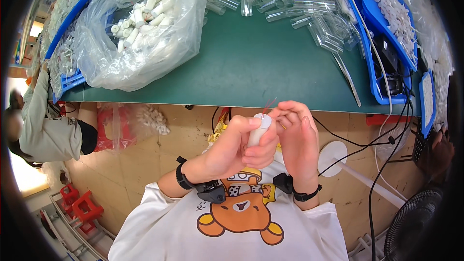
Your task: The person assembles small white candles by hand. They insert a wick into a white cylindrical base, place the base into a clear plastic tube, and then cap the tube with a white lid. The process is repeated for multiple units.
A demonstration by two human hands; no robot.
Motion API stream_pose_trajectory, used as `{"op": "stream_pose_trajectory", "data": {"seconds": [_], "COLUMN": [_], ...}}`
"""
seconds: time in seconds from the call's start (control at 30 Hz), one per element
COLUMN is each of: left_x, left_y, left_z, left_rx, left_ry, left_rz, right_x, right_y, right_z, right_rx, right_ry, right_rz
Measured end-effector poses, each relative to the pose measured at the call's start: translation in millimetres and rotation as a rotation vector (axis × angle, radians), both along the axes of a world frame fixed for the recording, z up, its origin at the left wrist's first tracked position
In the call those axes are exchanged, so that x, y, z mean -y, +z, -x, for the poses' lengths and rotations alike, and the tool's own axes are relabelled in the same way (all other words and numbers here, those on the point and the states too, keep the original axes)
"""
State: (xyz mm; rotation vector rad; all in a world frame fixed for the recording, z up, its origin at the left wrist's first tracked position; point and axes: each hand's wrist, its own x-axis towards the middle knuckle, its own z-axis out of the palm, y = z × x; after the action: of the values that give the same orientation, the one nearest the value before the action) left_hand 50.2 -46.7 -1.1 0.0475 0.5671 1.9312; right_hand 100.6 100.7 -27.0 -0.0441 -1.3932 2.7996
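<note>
Above the lap, just off the table's near edge, my left hand (241,142) is closed around a white cylinder (256,134). Its thumb presses near the round top end, and the fingers wrap the side. Thin reddish wires (270,105) stick up from that top. Close on the right, my right hand (297,137) is half curled with its fingers apart, its nearest fingertips beside the cylinder's top and wires. I see nothing held in it. Part of the cylinder is hidden behind the left fingers.
A plastic bag (186,38) of white cylinders lies on the green table (241,77). Clear tubes (309,5) are heaped at the back. Metal tweezers (347,79) lie front right, beside a blue tray (374,84). Black cables (372,203) hang at right; another person (48,121) sits left.
</note>
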Motion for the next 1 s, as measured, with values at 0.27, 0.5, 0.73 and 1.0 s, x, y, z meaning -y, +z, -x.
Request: {"op": "stream_pose_trajectory", "data": {"seconds": [0.27,0.5,0.73,1.0], "left_x": [-1.8,-0.8,0.9,-0.8], "left_y": [0.7,-4.7,0.3,2.0], "left_z": [0.8,0.0,1.5,0.7], "left_rx": [0.04,0.078,0.006,0.059], "left_ry": [0.029,-0.021,-0.018,-0.01], "left_rz": [-0.029,-0.026,-0.019,0.017], "right_x": [-1.1,-0.8,-3.2,-0.8], "right_y": [1.2,3.7,1.4,1.0], "right_z": [-0.9,0.6,-3.0,-5.4], "right_rx": [0.07,0.051,0.075,0.082], "right_ry": [0.016,0.005,0.0,0.013], "right_rz": [-0.132,-0.152,-0.133,-0.17]}}
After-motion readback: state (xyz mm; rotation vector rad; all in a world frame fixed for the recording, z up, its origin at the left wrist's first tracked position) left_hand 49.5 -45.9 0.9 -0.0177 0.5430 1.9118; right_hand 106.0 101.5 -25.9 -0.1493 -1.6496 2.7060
